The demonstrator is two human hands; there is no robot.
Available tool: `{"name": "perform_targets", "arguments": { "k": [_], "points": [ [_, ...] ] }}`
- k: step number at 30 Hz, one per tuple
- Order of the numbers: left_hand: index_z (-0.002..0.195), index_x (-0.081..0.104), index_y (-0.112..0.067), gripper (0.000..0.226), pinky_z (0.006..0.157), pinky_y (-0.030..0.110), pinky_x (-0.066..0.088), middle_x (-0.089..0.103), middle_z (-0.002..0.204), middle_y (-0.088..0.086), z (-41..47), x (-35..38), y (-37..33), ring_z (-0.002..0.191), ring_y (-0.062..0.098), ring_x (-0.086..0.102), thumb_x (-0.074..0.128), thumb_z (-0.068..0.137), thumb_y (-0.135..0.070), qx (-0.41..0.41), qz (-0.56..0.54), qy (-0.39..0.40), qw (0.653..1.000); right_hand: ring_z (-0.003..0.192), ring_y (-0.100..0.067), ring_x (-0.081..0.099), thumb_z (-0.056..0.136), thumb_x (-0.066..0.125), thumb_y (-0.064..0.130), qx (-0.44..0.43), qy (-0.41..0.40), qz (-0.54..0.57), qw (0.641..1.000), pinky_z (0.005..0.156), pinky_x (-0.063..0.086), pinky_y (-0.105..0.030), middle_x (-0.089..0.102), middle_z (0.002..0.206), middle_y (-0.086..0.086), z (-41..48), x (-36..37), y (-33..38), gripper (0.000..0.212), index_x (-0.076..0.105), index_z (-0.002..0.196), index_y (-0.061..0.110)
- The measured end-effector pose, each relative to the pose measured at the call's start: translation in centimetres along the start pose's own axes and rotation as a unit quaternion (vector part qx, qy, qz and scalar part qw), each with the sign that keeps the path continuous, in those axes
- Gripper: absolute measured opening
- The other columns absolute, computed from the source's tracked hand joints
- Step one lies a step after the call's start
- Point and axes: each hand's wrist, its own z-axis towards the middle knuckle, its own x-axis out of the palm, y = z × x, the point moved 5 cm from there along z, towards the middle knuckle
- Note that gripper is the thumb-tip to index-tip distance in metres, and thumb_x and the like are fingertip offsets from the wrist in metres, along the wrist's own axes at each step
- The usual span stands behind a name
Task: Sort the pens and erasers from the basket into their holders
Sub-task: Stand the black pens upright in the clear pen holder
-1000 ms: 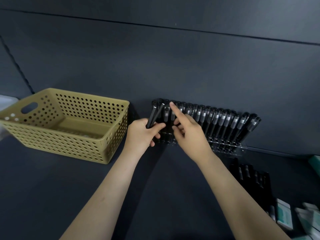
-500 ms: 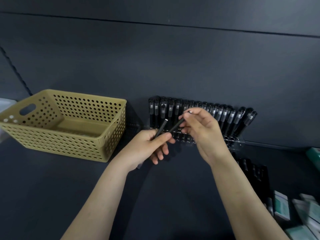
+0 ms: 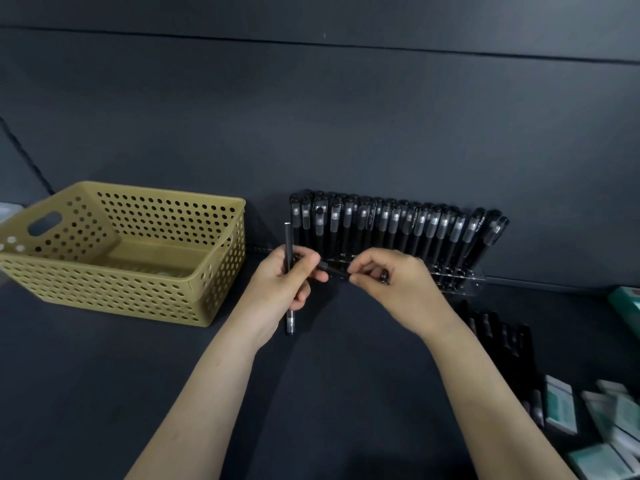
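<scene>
While the left hand (image 3: 282, 287) grips an upright pen (image 3: 287, 237), fingers (image 3: 358, 272) of the right hand (image 3: 398, 287) pinch a second pen (image 3: 334, 270), likely needing upending into a free pen rack (image 3: 467, 284) hole.

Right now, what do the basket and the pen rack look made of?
Basket: likely moulded plastic, matte mustard yellow; uniform round perforations and a moulded handle slot. Pen rack: probably clear acrylic, glossy; its base is see-through with bright edges. Racked pens: black barrels, frosted grey caps, plastic by the look.
</scene>
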Motion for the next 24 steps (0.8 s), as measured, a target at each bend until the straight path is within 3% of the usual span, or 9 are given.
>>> {"name": "perform_targets", "arguments": {
  "k": [3, 6, 8, 10, 13, 17, 19, 21, 24],
  "points": [
    [0.106, 0.052, -0.009, 0.025, 0.039, 0.019, 0.029, 0.072, 0.076, 0.007, 0.4, -0.5, -0.4, 0.045, 0.010, 0.042, 0.043, 0.101, -0.032, -0.010, -0.041, -0.037, 0.998, 0.076, -0.003, 0.055, 0.090, 0.065, 0.008, -0.015, -0.008, 0.065, 0.998, 0.076, 0.050, -0.022, 0.061, 0.089, 0.014, 0.3, -0.4, 0.0, 0.032, 0.062, 0.109, 0.033],
    [0.099, 0.042, -0.009, 0.020, 0.034, 0.019, 0.024, 0.069, 0.071, 0.015, 1.2, -1.0, -0.1, 0.038, 0.013, 0.039, 0.027, 0.105, -0.021, -0.059, -0.096, -0.064, 0.992, 0.077, -0.017, 0.055, 0.093, 0.059, 0.003, -0.062, -0.037, 0.114, 0.991, 0.076, 0.051, -0.026, 0.054, 0.091, 0.001, 0.9, -1.2, 0.5, 0.064, 0.037, 0.136, 0.045],
    [0.094, 0.039, -0.011, 0.015, 0.034, 0.019, 0.025, 0.066, 0.072, 0.015, 1.2, -0.9, -0.2, 0.037, 0.014, 0.040, 0.027, 0.102, -0.012, -0.063, -0.103, -0.059, 0.991, 0.078, -0.025, 0.056, 0.093, 0.058, 0.002, -0.088, -0.070, 0.129, 0.985, 0.077, 0.052, -0.029, 0.052, 0.091, -0.005, 1.5, -1.6, 1.1, 0.082, 0.019, 0.144, 0.053],
    [0.092, 0.046, -0.010, 0.013, 0.036, 0.023, 0.036, 0.064, 0.078, 0.012, 0.8, -0.7, -0.5, 0.045, 0.014, 0.048, 0.036, 0.101, -0.008, -0.043, -0.089, -0.047, 0.994, 0.081, -0.027, 0.058, 0.092, 0.059, 0.002, -0.108, -0.104, 0.114, 0.982, 0.081, 0.054, -0.032, 0.051, 0.092, -0.005, 2.3, -1.8, 1.6, 0.090, 0.009, 0.144, 0.056],
    [0.080, 0.059, -0.009, 0.019, 0.065, 0.035, 0.059, 0.065, 0.083, 0.008, 0.5, -0.7, -0.7, 0.067, 0.017, 0.061, 0.050, 0.095, -0.002, -0.023, -0.121, -0.046, 0.991, 0.081, -0.021, 0.060, 0.092, 0.060, 0.004, -0.126, -0.155, 0.079, 0.977, 0.081, 0.055, -0.030, 0.054, 0.094, -0.003, 3.2, -1.5, 1.9, 0.090, 0.011, 0.138, 0.063],
    [0.061, 0.072, -0.023, 0.040, 0.090, 0.038, 0.052, 0.072, 0.087, 0.001, 0.6, -1.7, -0.6, 0.090, 0.018, 0.063, 0.056, 0.091, -0.002, 0.009, -0.130, -0.085, 0.988, 0.079, -0.013, 0.060, 0.089, 0.063, 0.003, -0.136, -0.194, 0.024, 0.971, 0.075, 0.051, -0.019, 0.056, 0.093, -0.001, 3.8, -0.3, 1.5, 0.082, 0.017, 0.139, 0.049],
    [0.073, 0.076, -0.025, 0.029, 0.088, 0.038, 0.047, 0.070, 0.088, -0.001, 0.6, -2.0, -0.7, 0.090, 0.017, 0.061, 0.059, 0.090, -0.009, 0.036, -0.093, -0.100, 0.990, 0.078, -0.010, 0.059, 0.088, 0.064, 0.003, -0.136, -0.193, 0.008, 0.972, 0.073, 0.047, -0.011, 0.056, 0.091, 0.001, 3.7, 0.1, 1.3, 0.080, 0.020, 0.137, 0.047],
    [0.089, 0.073, -0.019, 0.016, 0.079, 0.036, 0.050, 0.066, 0.082, -0.001, 0.6, -2.2, -0.8, 0.076, 0.013, 0.061, 0.060, 0.091, -0.010, 0.047, -0.114, -0.114, 0.986, 0.079, -0.008, 0.058, 0.088, 0.065, 0.004, -0.136, -0.189, 0.001, 0.972, 0.074, 0.046, -0.009, 0.056, 0.090, 0.004, 3.6, 0.2, 1.3, 0.078, 0.021, 0.137, 0.047],
    [0.115, 0.062, -0.027, 0.030, 0.076, 0.035, 0.055, 0.062, 0.077, -0.004, 0.7, -2.5, -0.9, 0.070, 0.006, 0.062, 0.054, 0.095, -0.006, 0.059, -0.133, -0.149, 0.978, 0.078, -0.006, 0.059, 0.088, 0.067, 0.005, -0.129, -0.187, -0.003, 0.974, 0.074, 0.046, -0.008, 0.058, 0.089, 0.004, 3.5, -0.1, 1.3, 0.077, 0.022, 0.137, 0.045]
  ]
}}
